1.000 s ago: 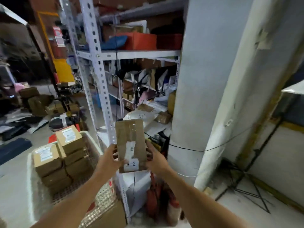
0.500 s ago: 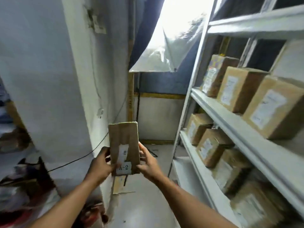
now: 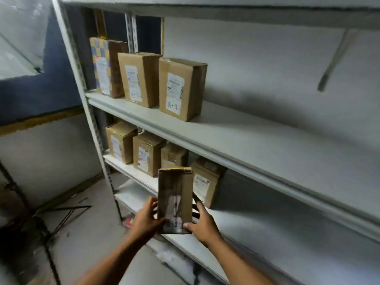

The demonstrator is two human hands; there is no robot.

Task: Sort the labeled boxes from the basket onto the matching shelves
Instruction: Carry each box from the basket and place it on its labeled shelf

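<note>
I hold a tall brown cardboard box (image 3: pixel 175 199) upright in both hands, its white label reading A-2 at the bottom. My left hand (image 3: pixel 145 220) grips its left side and my right hand (image 3: pixel 202 222) its right side. The box hovers in front of the second shelf (image 3: pixel 257 227) of a white metal rack. On the upper shelf (image 3: pixel 246 136) stand three boxes, the nearest one (image 3: pixel 182 89) marked A-1. Several similar boxes (image 3: pixel 147 154) stand on the second shelf, just behind and left of the held box. The basket is out of view.
The rack's white perforated post (image 3: pixel 82 89) rises at the left. A dark metal stand (image 3: pixel 67 212) lies on the grey floor at the lower left. A lower shelf board (image 3: pixel 133 196) shows beneath my hands. Both shelves have bare surface toward the right.
My view has swung right from the basket and pillar to face the white rack. The A-2 box stays held in both hands and now sits close to the second shelf.
</note>
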